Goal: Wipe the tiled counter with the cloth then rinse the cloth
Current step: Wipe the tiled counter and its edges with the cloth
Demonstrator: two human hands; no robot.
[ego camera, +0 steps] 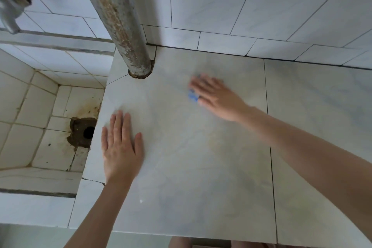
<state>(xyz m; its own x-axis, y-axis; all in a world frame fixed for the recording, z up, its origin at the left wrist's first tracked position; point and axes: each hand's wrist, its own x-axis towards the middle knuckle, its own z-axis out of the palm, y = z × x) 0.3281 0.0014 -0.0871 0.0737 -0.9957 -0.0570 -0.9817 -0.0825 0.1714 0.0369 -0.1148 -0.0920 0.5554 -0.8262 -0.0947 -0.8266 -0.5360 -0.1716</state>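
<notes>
The tiled counter is pale grey-white and fills the middle of the view. My right hand lies palm down on its far part, pressing a blue cloth flat. Only a small blue corner of the cloth shows under the fingers, and the hand is motion-blurred. My left hand rests flat on the counter near its left edge, fingers together, holding nothing.
A rusty vertical pipe goes into the counter at the back left. Left of the counter lies a tiled sink basin with a dark stained drain hole. A metal tap juts out at top left. Tiled wall stands behind.
</notes>
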